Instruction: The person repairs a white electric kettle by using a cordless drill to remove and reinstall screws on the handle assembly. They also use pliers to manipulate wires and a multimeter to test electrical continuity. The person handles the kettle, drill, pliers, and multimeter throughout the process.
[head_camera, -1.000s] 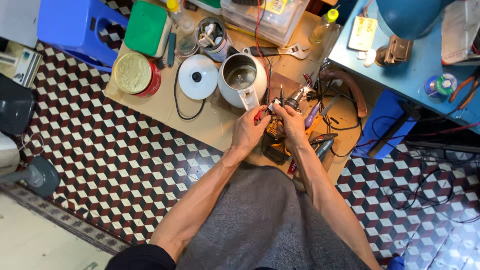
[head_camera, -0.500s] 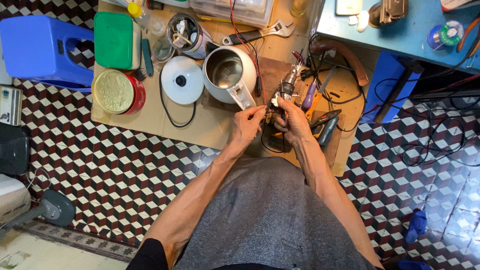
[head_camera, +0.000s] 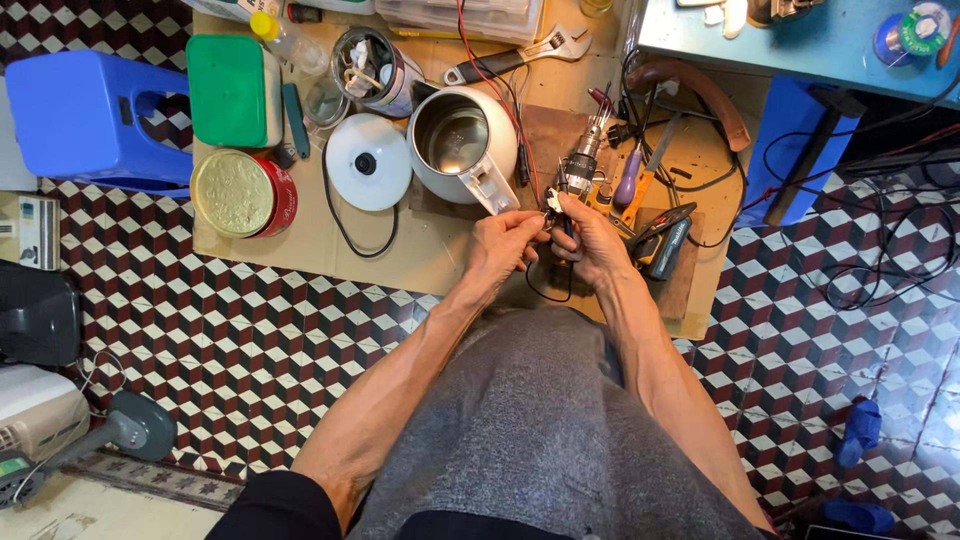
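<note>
My left hand (head_camera: 503, 246) and my right hand (head_camera: 592, 238) meet over a low cardboard-covered board (head_camera: 420, 262), both pinching a small white part with black wires (head_camera: 553, 207) between the fingertips. A thin black wire loops down from it between my wrists. Just beyond my fingers lies a small metal and black tool body (head_camera: 583, 160). An open white electric kettle (head_camera: 462, 146) with a steel inside stands left of that, its handle pointing at my left hand. Its round white lid (head_camera: 368, 160) lies beside it.
On the board are a gold-lidded red tin (head_camera: 241, 193), a green box (head_camera: 227, 90), a jar of small parts (head_camera: 368, 60), an adjustable wrench (head_camera: 510, 58), a purple-handled screwdriver (head_camera: 629, 179) and tangled cables. A blue stool (head_camera: 85, 110) stands left, a blue table (head_camera: 800, 45) upper right.
The view has shifted so the board sits higher in the frame. My hands have stayed together on the small part, moving slightly nearer my body, away from the kettle.
</note>
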